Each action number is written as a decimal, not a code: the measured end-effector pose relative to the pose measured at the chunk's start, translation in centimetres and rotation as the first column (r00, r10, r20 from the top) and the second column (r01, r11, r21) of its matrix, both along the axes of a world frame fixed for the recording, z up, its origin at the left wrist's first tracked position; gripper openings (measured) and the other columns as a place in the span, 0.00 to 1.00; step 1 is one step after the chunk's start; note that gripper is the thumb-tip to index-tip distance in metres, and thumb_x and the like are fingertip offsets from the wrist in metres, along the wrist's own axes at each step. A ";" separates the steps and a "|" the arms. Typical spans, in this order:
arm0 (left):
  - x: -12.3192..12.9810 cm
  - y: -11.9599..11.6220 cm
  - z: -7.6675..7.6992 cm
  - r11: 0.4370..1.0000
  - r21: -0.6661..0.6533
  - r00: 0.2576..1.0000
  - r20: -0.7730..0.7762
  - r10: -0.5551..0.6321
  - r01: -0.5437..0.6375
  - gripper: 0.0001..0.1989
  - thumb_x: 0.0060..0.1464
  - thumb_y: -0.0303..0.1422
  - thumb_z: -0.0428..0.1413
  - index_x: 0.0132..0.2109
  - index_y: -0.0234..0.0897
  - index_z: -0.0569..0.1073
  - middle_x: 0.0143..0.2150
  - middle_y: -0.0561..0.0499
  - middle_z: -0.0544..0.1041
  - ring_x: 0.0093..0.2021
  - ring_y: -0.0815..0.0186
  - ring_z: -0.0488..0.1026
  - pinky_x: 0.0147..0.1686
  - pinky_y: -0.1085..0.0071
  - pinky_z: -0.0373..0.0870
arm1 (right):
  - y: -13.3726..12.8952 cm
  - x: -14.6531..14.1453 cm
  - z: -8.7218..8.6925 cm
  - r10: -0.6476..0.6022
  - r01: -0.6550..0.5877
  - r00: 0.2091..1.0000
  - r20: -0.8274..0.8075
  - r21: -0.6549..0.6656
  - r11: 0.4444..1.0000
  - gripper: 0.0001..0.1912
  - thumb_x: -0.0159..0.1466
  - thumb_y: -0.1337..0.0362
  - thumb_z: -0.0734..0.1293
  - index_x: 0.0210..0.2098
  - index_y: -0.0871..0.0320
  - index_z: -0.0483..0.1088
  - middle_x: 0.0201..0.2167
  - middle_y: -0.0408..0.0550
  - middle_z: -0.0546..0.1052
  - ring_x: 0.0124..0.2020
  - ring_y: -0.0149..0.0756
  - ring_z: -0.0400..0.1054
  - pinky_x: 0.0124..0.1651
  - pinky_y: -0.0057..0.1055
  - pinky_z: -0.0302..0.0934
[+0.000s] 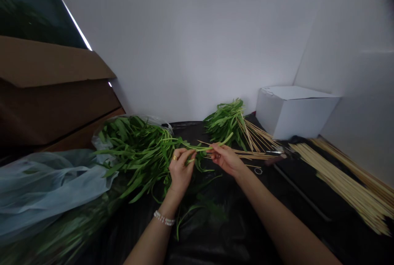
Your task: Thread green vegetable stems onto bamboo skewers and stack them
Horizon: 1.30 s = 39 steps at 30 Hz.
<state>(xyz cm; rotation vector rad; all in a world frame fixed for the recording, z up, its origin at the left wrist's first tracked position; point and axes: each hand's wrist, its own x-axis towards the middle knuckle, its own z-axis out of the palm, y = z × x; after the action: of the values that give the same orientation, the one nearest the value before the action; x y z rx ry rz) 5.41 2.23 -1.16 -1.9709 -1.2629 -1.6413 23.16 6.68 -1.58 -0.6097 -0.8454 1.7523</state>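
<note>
A long leafy green vegetable stem [228, 137] stretches between my two hands, its bare end sticking up past the right fingers. My left hand [181, 167] is closed in a pinch on the leafy part, a ring and a beaded bracelet showing. The fingers of my right hand [226, 159] pinch the stem nearer its cut end. Left of my hands lies a large heap of leafy greens [138, 146], partly in a clear plastic bag [103, 144]. Behind my right hand, a bundle of greens [226, 115] rests beside thin wooden sticks [258, 135].
Scissors [281, 153] and a small ring [258, 171] lie to the right, by a flat black case [303, 189]. Long pale sticks [341, 187] are piled beyond it. A white box [295, 111] stands at the wall; a cardboard box [52, 109] is at left.
</note>
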 end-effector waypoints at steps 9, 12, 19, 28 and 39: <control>-0.1 -0.1 -0.4 1.000 -0.009 0.999 -0.052 -0.008 0.007 0.08 0.58 0.27 0.57 0.44 0.39 0.78 0.36 0.51 0.69 0.34 0.69 0.70 0.36 0.72 0.70 | -0.6 -0.4 0.5 -0.087 0.079 0.992 0.092 0.089 0.993 0.17 0.46 0.56 0.79 0.30 0.58 0.76 0.30 0.47 0.81 0.21 0.27 0.68 0.22 0.24 0.54; -0.1 0.0 -0.4 1.000 -0.016 1.000 -0.011 0.003 -0.003 0.07 0.57 0.27 0.58 0.43 0.38 0.78 0.35 0.51 0.69 0.35 0.69 0.70 0.38 0.71 0.69 | -0.5 -0.5 0.5 -0.099 0.093 0.992 0.073 0.085 0.992 0.17 0.46 0.56 0.79 0.30 0.57 0.76 0.30 0.47 0.81 0.21 0.28 0.68 0.22 0.24 0.54; -0.4 0.3 -0.7 0.999 -0.025 0.999 -0.007 0.044 -0.044 0.11 0.59 0.28 0.56 0.49 0.39 0.77 0.35 0.51 0.70 0.34 0.69 0.70 0.36 0.72 0.69 | -0.3 -0.4 0.4 -0.062 0.061 0.997 0.041 0.008 0.998 0.17 0.45 0.56 0.79 0.30 0.58 0.76 0.30 0.48 0.81 0.21 0.26 0.67 0.22 0.23 0.54; -0.4 0.3 -0.8 0.998 -0.016 0.996 -0.064 0.059 -0.061 0.07 0.58 0.31 0.57 0.44 0.38 0.77 0.36 0.50 0.70 0.34 0.69 0.71 0.36 0.72 0.69 | -0.4 -0.7 -0.2 0.011 -0.010 1.000 0.008 -0.050 0.999 0.15 0.48 0.57 0.78 0.30 0.58 0.76 0.29 0.48 0.81 0.21 0.25 0.67 0.21 0.21 0.55; -0.7 0.4 -0.7 0.984 -0.014 0.977 -0.127 0.172 -0.175 0.04 0.53 0.27 0.57 0.37 0.38 0.74 0.35 0.50 0.72 0.36 0.65 0.72 0.37 0.71 0.68 | -1.1 -1.7 -0.1 0.015 -0.013 0.999 0.041 -0.052 0.999 0.15 0.47 0.56 0.78 0.30 0.58 0.75 0.30 0.48 0.81 0.21 0.26 0.67 0.20 0.21 0.54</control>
<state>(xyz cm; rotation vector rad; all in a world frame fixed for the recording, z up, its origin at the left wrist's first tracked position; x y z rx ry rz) 4.71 2.59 -1.87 -1.8862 -1.3712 -1.4033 21.49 5.58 -1.69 -0.6775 -0.8367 1.7838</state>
